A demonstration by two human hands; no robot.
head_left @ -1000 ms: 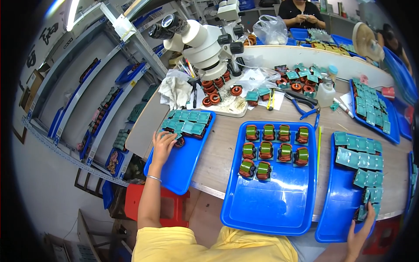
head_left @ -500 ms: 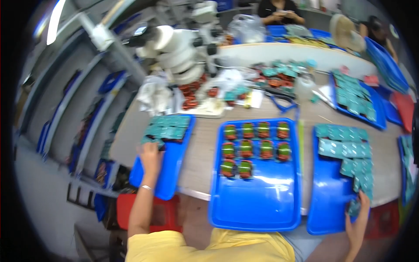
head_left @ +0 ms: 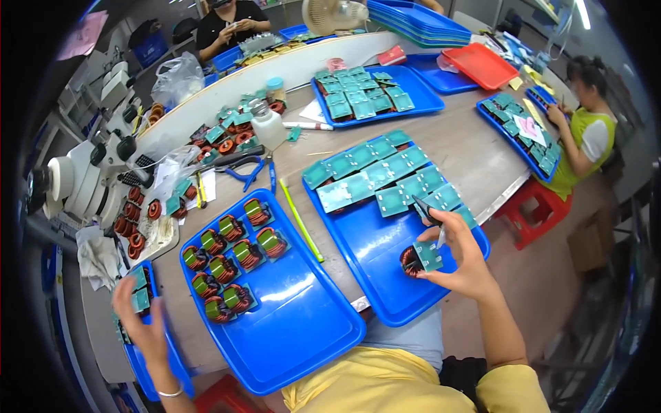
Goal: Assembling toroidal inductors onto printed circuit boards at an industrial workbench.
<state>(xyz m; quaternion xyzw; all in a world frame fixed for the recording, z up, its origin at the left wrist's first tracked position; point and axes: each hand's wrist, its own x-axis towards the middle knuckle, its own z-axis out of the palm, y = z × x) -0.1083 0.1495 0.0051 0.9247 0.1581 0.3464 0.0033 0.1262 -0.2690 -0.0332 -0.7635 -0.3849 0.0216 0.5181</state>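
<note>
My right hand (head_left: 461,258) is closed over the right blue tray (head_left: 385,296), gripping a coil board (head_left: 428,256): a small green circuit board with a copper-wound ring coil on its far-left side. A slim dark pointed tool (head_left: 428,212), perhaps tweezers, also sits between thumb and forefinger. Rows of green boards (head_left: 375,179) fill the far part of that tray. My left hand (head_left: 141,320), smeared by motion, has its fingers apart above the narrow left tray (head_left: 148,372), beside more boards (head_left: 140,299). Coil boards with green-yellow bands (head_left: 234,255) stand in rows in the middle tray (head_left: 289,330).
Blue-handled pliers (head_left: 246,175), a white bottle (head_left: 267,127) and loose coils (head_left: 231,134) lie farther back. A microscope (head_left: 76,175) stands at left. Beyond are another board tray (head_left: 427,103), a red tray (head_left: 480,67) and co-workers, one at right (head_left: 585,131).
The view has swung to the right. My left hand has come up off the boards in the left tray and spread its fingers. My right hand now shows the coil board and dark tool.
</note>
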